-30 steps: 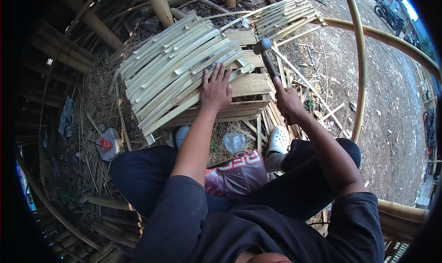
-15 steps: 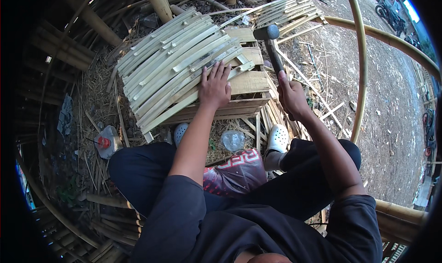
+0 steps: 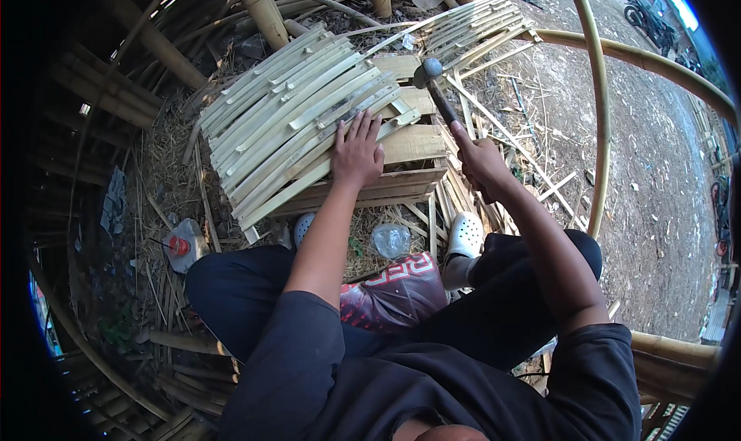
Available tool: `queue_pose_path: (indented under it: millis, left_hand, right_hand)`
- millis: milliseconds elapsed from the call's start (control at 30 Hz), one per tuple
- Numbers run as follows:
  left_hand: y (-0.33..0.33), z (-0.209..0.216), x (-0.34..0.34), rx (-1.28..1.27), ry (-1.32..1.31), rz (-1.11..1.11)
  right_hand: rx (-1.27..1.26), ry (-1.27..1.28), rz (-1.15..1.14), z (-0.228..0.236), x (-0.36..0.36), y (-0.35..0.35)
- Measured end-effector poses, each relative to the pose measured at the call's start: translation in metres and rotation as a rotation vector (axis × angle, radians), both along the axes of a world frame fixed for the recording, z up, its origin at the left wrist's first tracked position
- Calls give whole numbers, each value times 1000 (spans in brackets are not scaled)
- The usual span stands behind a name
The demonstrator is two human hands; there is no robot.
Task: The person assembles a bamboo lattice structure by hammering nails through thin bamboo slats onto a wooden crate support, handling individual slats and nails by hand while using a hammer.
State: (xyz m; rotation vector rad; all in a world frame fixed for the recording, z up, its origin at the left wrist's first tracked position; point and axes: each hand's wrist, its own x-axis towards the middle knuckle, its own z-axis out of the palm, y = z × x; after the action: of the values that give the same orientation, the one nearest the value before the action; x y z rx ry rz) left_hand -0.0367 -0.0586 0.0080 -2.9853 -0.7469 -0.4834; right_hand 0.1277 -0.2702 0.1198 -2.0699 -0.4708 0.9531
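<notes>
In front of me a panel of pale bamboo slats lies over a wooden crate. My left hand rests flat on the panel's near edge, its fingers spread. A hammer with a dark handle and a grey rounded head is gripped in my right hand. Its head is raised, over the right side of the crate and apart from the slats as far as I can see.
A second slatted bamboo panel lies beyond, at the back right. Curved bamboo poles stand to the right. Loose strips lie by my white clog. A clear plastic cup and a bag with a red item sit on the straw.
The hammer's head has swung slightly to the left and down, and my right hand has shifted a little left with it. My left hand stays on the slats.
</notes>
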Motion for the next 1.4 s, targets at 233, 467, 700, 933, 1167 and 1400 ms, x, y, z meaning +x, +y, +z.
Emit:
queue_pose_path:
  millis: [233, 467, 700, 933, 1167, 1400]
  left_hand:
    - [0, -5, 4, -10, -6, -25]
    - [-1, -1, 1, 1, -20, -8]
    - [1, -6, -3, -10, -21, -34]
    - [-4, -3, 1, 7, -7, -19]
    - [2, -1, -7, -75, -38, -41]
    - [12, 18, -12, -202, 120, -109]
  right_hand:
    - [-173, -102, 5, -47, -6, -7]
    - [261, -177, 41, -28, 9, -9]
    - [-179, -91, 20, -47, -2, -1]
    - [-132, -105, -31, -14, 13, -4]
    - [-151, -414, -7, -17, 28, 26]
    - [-145, -610, 103, -49, 38, 63]
